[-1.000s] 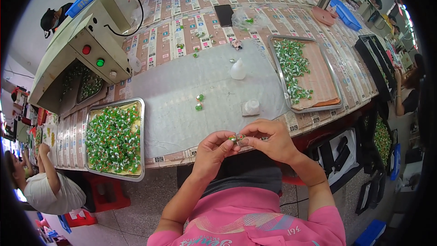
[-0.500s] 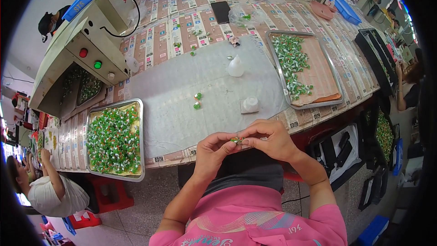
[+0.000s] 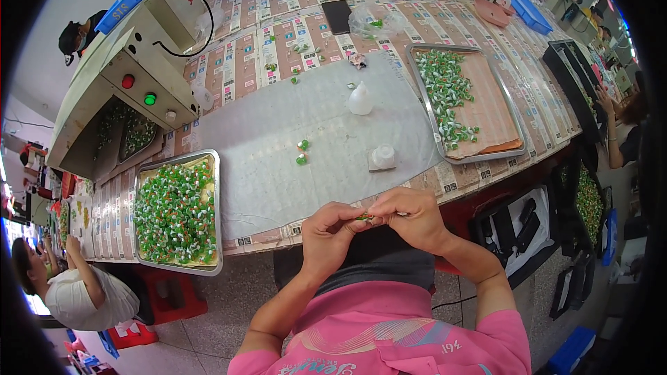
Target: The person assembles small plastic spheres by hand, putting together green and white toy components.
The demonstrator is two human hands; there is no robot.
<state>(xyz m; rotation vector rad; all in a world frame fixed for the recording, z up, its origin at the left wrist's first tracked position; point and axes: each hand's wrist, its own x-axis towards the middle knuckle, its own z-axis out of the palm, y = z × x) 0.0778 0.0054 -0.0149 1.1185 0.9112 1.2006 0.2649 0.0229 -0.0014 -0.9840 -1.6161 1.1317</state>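
Observation:
Between the fingertips of both hands, just past the table's near edge, is a small glossy green piece with a touch of orange [image 3: 363,217]. My left hand [image 3: 328,235] pinches it from the left with thumb and forefinger. From the right, my right hand [image 3: 415,221] has its thumb and fingertips closed at the same piece, which they partly cover. Two similar green-and-white pieces [image 3: 301,159] lie on the whitish sheet [image 3: 257,167] ahead. A white squeeze bottle [image 3: 360,101] and a small white capped pot [image 3: 382,157] stand on that sheet too.
At left, a metal tray [image 3: 218,236] is heaped with green, white and orange pieces. Another metal tray [image 3: 486,159] at right is partly covered with them. A beige machine [image 3: 104,97] with coloured buttons stands far left. Co-workers sit at left [image 3: 87,295] and right.
My right hand's fingers have shifted slightly on the green piece, their tips drawn closer over it. My left hand stays nearly in place, still pinching.

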